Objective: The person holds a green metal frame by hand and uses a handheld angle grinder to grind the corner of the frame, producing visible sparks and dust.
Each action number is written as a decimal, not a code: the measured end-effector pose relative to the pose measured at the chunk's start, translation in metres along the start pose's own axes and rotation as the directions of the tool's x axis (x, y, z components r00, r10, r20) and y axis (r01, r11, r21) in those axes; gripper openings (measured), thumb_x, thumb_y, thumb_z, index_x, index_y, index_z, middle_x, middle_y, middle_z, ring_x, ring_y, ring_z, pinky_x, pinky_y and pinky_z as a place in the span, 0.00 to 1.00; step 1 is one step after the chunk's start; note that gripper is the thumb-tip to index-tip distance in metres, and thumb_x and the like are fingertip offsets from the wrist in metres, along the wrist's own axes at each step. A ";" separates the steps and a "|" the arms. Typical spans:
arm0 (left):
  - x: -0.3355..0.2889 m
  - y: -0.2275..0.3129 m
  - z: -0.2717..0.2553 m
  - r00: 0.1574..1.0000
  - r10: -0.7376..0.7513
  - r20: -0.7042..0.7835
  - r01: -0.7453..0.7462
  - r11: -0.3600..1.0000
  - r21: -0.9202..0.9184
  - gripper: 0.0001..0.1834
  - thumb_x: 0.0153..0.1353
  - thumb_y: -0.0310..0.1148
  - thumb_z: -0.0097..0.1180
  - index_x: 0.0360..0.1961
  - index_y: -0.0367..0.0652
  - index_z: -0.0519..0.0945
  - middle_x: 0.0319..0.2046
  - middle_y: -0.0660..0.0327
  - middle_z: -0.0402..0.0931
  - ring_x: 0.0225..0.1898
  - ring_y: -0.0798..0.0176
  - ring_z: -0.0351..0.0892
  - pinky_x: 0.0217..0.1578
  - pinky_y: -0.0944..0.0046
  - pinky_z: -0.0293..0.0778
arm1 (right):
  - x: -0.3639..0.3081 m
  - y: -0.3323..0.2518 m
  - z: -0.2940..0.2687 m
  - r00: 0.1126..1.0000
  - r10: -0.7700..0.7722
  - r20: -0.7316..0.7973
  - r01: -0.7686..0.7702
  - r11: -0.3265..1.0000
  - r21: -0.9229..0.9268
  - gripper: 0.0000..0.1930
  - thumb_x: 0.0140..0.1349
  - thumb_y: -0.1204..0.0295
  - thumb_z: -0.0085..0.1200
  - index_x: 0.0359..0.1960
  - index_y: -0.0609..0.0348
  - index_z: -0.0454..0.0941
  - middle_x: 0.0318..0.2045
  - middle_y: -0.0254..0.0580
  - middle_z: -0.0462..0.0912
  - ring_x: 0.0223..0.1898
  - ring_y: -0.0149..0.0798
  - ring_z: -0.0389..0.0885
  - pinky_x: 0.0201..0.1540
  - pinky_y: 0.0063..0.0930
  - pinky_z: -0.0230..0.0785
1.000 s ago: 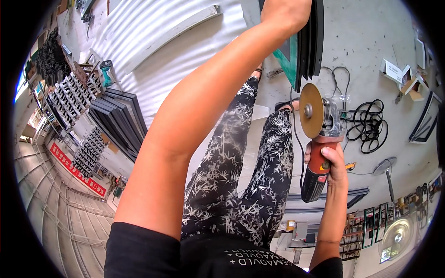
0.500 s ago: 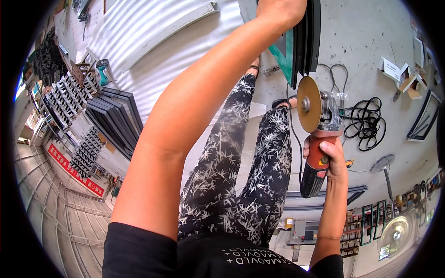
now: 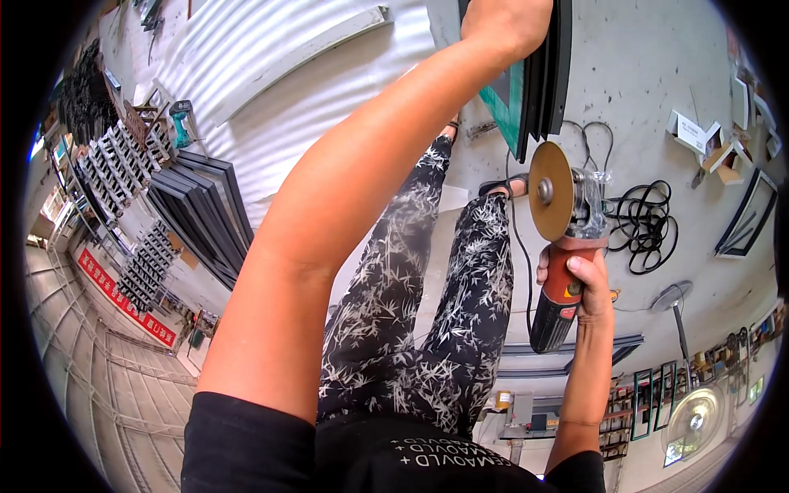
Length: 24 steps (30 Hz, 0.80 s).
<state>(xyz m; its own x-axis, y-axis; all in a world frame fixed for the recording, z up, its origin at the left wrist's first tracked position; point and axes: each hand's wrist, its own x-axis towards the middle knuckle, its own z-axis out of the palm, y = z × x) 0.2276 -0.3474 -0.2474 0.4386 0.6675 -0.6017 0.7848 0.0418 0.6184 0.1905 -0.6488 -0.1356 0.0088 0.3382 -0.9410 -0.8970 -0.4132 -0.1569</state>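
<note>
In my right hand (image 3: 589,283) is a red and black angle grinder (image 3: 561,283), my fingers wrapped round its body. Its tan disc (image 3: 550,192) faces left, just below the lower ends of several dark metal frames (image 3: 559,74) stacked together. A narrow gap seems to separate the disc from those ends; contact is hard to judge. Up at the top edge, my left hand (image 3: 507,25) is curled against the frames, its fingertips hidden. A green strip (image 3: 504,107) shows along the frames' left side. My left forearm crosses the middle of the view.
A black cable (image 3: 645,222) lies coiled on the floor to the right, near opened cardboard boxes (image 3: 723,156). White corrugated sheeting (image 3: 329,99) carries a long pale bar (image 3: 304,57) on the left. Beyond it are stacked grey frames (image 3: 201,214) and a teal cordless drill (image 3: 181,123).
The whole view has shifted slightly. The grinder sits a touch lower in the picture, as do the frame ends. Both hands keep the same hold.
</note>
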 end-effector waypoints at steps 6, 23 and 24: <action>0.002 -0.001 0.001 1.000 -0.001 -0.019 0.000 0.999 -0.045 0.43 0.64 0.61 0.43 0.48 0.19 0.70 0.45 0.25 0.74 0.53 0.30 0.73 0.56 0.47 0.67 | -0.006 -0.001 0.001 1.000 -0.008 -0.004 0.008 0.999 -0.041 0.28 0.47 0.59 0.61 0.45 0.68 0.72 0.29 0.51 0.78 0.27 0.41 0.80 0.32 0.32 0.75; 0.004 -0.004 -0.001 1.000 0.016 -0.025 -0.018 0.998 -0.062 0.43 0.64 0.62 0.44 0.47 0.20 0.70 0.45 0.26 0.74 0.53 0.30 0.74 0.56 0.47 0.68 | 0.006 -0.003 -0.004 0.998 0.018 0.061 -0.019 1.000 0.012 0.27 0.49 0.64 0.63 0.48 0.68 0.73 0.32 0.49 0.82 0.31 0.39 0.83 0.36 0.32 0.79; 0.004 -0.003 -0.001 1.000 0.011 -0.020 -0.013 0.998 -0.062 0.43 0.64 0.62 0.44 0.48 0.20 0.70 0.45 0.26 0.74 0.53 0.31 0.74 0.56 0.47 0.68 | 0.006 -0.003 -0.004 0.998 0.015 0.066 -0.017 1.000 0.015 0.26 0.49 0.64 0.63 0.47 0.68 0.73 0.32 0.49 0.82 0.31 0.39 0.83 0.36 0.32 0.79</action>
<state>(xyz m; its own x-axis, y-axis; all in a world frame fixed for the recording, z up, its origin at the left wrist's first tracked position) 0.2267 -0.3444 -0.2509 0.4385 0.6830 -0.5842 0.7505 0.0793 0.6560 0.1948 -0.6487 -0.1421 -0.0342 0.3867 -0.9216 -0.9036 -0.4060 -0.1368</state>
